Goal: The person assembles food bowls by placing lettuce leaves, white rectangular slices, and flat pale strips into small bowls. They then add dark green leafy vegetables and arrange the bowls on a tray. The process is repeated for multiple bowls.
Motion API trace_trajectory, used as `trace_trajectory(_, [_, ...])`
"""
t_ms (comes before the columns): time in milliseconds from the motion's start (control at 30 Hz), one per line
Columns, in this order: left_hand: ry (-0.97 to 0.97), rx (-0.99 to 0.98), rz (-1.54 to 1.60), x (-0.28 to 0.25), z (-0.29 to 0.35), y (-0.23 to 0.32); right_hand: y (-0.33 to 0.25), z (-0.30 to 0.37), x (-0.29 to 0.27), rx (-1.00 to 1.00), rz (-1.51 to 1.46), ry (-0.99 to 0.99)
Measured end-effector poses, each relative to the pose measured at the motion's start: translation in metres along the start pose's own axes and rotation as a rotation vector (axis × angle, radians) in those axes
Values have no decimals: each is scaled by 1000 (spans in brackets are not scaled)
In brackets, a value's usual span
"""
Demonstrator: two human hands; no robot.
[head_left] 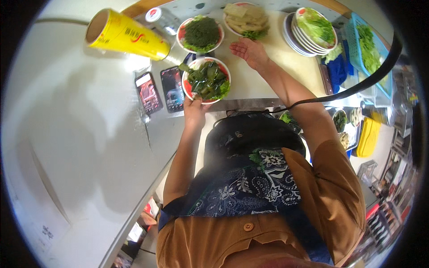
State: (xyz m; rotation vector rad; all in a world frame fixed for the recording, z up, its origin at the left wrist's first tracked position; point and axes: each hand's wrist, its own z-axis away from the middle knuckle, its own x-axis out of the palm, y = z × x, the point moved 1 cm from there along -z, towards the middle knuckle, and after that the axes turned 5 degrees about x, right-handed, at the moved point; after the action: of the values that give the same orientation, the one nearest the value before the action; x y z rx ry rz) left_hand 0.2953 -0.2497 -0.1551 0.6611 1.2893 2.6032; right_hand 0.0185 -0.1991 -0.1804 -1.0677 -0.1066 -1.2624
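My left hand grips the near rim of a white bowl filled with dark green kelp pieces on a bed of lettuce. My right hand is open with its fingers stretched out to the left, and nothing shows in it. Just beyond that hand stands a bowl of pale yellowish strips, with some lettuce at its near edge. Behind the kelp bowl is another bowl of finely shredded dark green seaweed on lettuce.
Right of my right forearm are stacked bowls topped by lettuce, a knife, a blue cloth and a blue basket of greens. To the left lie two phones, a yellow roll and a clear jar.
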Motion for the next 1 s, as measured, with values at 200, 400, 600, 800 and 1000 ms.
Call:
trace_trajectory(200, [-112, -3, 15, 19, 7, 5, -16, -23, -17, -108, -94, 81])
trace_trajectory(400, [-186, 1, 42, 49, 25, 4, -29, -19, -23, -122, -96, 228])
trace_trajectory(600, [-95, 23, -69, 32, 26, 8, -53, 56, -73, 47, 160, 12])
trace_trajectory(800, [-209, 36, -66, 45, 8, 17, -87, 124, -153, 251, 397, -22])
trace_trajectory(1000, [-198, -26, -63, 99, -38, 4, -112, 130, -186, 308, 520, 109])
